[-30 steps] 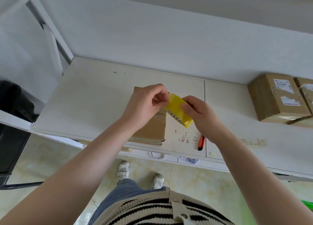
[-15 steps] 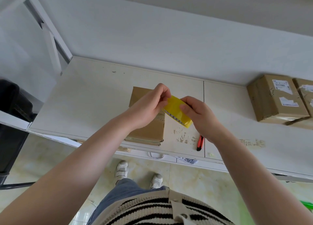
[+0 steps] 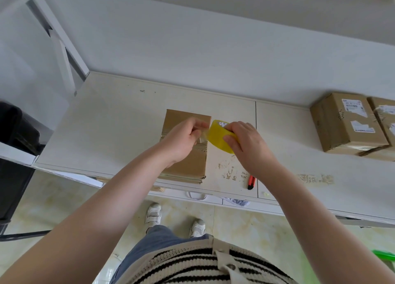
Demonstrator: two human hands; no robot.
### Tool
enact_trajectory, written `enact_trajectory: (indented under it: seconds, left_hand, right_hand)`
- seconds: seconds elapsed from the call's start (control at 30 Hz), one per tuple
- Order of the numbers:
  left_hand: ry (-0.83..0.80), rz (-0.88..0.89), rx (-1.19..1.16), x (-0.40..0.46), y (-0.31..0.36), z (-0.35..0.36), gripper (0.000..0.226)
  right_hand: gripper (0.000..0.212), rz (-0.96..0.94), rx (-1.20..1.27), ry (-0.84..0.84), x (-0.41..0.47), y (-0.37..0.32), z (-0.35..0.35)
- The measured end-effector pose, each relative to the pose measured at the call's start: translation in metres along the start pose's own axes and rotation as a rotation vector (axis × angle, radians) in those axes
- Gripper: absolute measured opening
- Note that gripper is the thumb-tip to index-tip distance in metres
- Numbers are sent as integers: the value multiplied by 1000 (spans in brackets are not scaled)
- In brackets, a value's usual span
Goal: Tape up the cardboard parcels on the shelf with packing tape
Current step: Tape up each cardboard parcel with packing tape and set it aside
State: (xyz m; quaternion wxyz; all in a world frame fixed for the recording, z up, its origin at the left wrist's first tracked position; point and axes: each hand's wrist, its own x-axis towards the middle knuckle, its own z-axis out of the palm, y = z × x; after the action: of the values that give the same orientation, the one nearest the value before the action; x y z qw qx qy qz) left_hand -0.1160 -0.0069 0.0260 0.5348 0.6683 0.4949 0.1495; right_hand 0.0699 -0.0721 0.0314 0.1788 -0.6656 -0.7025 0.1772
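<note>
Tape roll (image 3: pixel 218 137) sits gripped in my right hand (image 3: pixel 245 142), just right of the parcel (image 3: pixel 188 164); my left hand (image 3: pixel 183 140) pinches its loose end (blurred).

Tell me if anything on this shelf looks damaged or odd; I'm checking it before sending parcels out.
Two things stand out. The white shelf board has scuffed, yellowish residue patches near its front edge, beside the orange utility knife. The brown cardboard box with white labels at right has partly torn labels.
</note>
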Motion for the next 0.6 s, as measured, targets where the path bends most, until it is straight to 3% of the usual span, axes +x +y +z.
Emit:
enact_trajectory:
  seconds: [0.1, 0.3, 0.47, 0.53, 0.6]
  left_hand:
    - [57, 6, 111, -1, -1, -8, 39]
    - [5, 11, -192, -1, 2, 2, 20]
    - [234, 92, -67, 4, 1, 10, 19]
    - [229, 51, -79, 2, 2, 2, 22]
    - [208, 21, -112, -2, 5, -15, 20]
  right_hand:
    - [26, 31, -27, 23, -1, 6, -5]
    - [28, 3, 1, 20, 3, 1, -10]
    - [25, -33, -15, -6, 3, -8, -9]
    - [25, 10, -6, -42, 2, -10, -10]
    - [38, 99, -56, -86, 6, -10, -19]
